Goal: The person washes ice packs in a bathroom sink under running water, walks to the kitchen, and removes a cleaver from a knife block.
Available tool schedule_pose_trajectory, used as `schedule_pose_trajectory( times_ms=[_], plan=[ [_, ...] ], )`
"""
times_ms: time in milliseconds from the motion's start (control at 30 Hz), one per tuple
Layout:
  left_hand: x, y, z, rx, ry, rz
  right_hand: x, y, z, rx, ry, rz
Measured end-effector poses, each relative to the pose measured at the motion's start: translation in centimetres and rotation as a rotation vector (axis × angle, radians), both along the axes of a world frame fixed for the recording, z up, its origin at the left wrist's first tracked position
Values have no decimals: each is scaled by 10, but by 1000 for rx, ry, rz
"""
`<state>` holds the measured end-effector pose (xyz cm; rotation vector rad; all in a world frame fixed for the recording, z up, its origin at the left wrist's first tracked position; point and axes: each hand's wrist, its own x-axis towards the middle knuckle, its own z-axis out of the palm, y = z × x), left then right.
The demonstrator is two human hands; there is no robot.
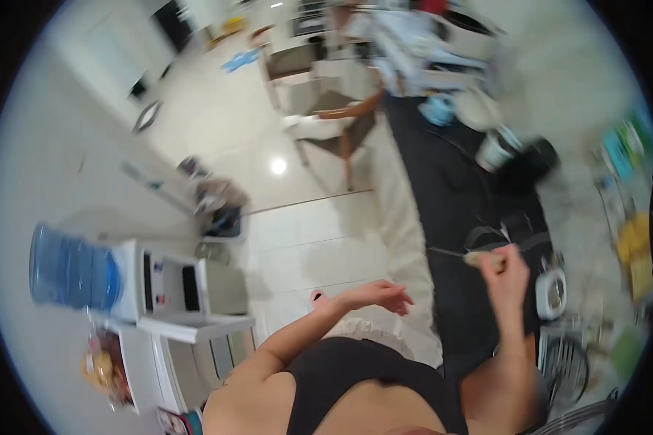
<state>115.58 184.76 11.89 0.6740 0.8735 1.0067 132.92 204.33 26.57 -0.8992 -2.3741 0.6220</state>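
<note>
My right hand (506, 272) is over the black counter mat (450, 181), fingers closed around a thin tool with a beige handle (476, 259). A narrow light strip extends leftward from that handle, and blur hides its exact kind. Some pale curved and dark flat items (515, 228) lie on the mat just beyond this hand. In front of my body, my left hand (386, 296) hangs in the air above the floor beside the counter. Its fingers are loosely stretched and it holds nothing.
Along the counter are a dark cylinder (533, 163), a white cup (497, 148), a light blue item (437, 109) and a white device (551, 293). To the left stands a water dispenser with a blue bottle (72, 268). Wooden chairs (348, 127) stand ahead on the tiled floor.
</note>
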Motion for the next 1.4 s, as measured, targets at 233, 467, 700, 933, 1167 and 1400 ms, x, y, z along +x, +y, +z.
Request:
schedule_pose_trajectory(
  times_ms=[233, 467, 700, 933, 1167, 1400],
  plan=[
    [-172, -101, -10, -83, -474, 831, -276, -148, -103, -77, 1, 632],
    [-323, -143, -11, -35, -433, 1257, -471, -185, -121, -62, 237, 1040],
    [-499, -122, -6, 95, 133, 1461, -656, -155, -131, -213, 236, 1228],
    [-680, -107, 24, -220, 935, 1391, -864, -169, -112, -387, -19, 1208],
    [-898, -146, -29, -221, 817, 1149, -1095, -182, -167, -414, -54, 1051],
    [-1105, -256, -33, -522, 1007, 1007, -1340, -166, -134, -258, -94, 888]
  ],
)
